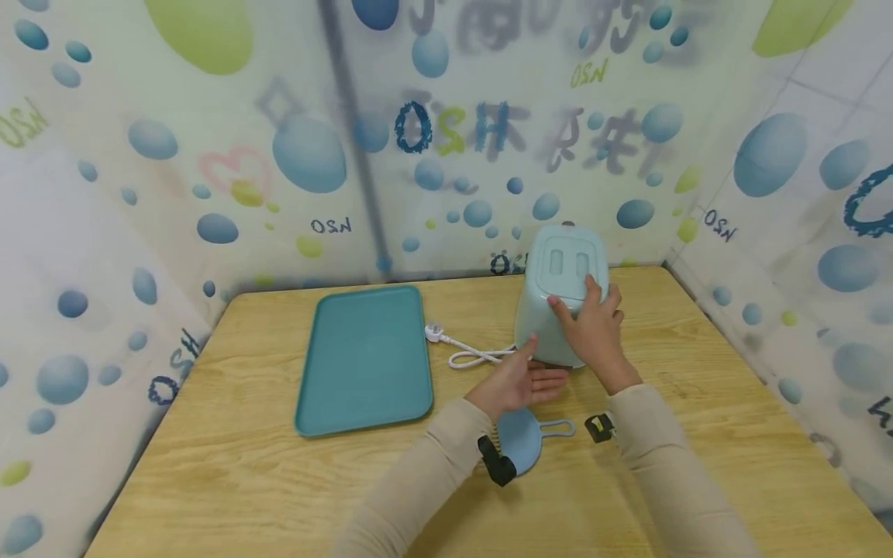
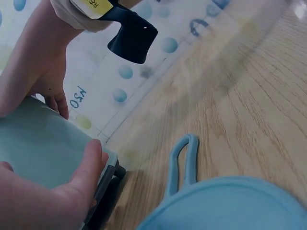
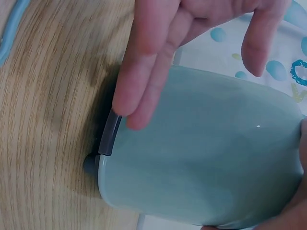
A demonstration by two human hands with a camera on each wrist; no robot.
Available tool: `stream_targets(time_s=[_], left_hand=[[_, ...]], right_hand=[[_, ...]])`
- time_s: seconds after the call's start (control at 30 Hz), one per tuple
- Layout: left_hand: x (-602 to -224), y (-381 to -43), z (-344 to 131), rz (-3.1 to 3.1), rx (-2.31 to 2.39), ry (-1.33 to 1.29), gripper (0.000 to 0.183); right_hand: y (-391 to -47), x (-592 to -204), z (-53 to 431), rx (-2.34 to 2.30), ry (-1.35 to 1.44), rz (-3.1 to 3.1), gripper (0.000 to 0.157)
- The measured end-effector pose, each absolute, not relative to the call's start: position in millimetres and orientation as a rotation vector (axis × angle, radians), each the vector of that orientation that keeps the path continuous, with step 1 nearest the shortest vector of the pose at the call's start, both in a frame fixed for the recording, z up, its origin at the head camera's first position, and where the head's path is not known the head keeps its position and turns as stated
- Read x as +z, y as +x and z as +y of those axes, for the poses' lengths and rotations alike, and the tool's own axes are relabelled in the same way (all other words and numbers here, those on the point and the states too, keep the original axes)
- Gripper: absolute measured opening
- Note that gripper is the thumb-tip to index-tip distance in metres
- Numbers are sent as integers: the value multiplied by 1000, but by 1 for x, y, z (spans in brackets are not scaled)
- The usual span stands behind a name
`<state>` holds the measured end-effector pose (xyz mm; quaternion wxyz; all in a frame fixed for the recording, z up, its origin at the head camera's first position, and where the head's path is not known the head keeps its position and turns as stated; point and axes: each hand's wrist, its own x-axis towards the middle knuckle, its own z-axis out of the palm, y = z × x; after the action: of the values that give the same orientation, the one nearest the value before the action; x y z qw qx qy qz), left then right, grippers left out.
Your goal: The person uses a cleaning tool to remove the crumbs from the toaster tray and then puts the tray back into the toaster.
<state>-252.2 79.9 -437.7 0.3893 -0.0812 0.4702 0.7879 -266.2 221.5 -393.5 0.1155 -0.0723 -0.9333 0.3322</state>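
A pale mint toaster (image 1: pixel 556 331) with two slot shapes on top stands at the back right of the table. My right hand (image 1: pixel 593 329) grips its upper part, thumb on the near side and fingers spread over the top and right side. Low at the toaster's front, my left hand (image 1: pixel 519 381) has its fingers stretched along the bottom edge, palm turned up. In the right wrist view, the left fingertips (image 3: pixel 128 103) lie right at the dark base trim (image 3: pixel 110 134). The left wrist view shows the left thumb (image 2: pixel 90 163) against the toaster's body.
A light blue round piece with a loop handle (image 1: pixel 519 442) lies near my left wrist, partly covered by a black wrist mount (image 1: pixel 497 463). A white cord with a plug (image 1: pixel 434 333) lies left of the toaster. Further left is a teal tray (image 1: pixel 366 364). Patterned walls border the table.
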Motion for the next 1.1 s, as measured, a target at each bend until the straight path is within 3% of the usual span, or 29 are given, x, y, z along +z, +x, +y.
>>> stream_targets(time_s=[0.3, 0.7, 1.1], left_hand=[[-443, -257, 95, 1126, 2055, -241, 90], [-451, -256, 111, 1105, 2139, -372, 87], [-447, -259, 110, 791, 2273, -432, 61]], right_hand=[[-267, -394, 223, 1004, -173, -2739, 88], [-264, -392, 225, 946, -102, -2758, 84], [-263, -393, 231, 862, 41, -2757, 90]])
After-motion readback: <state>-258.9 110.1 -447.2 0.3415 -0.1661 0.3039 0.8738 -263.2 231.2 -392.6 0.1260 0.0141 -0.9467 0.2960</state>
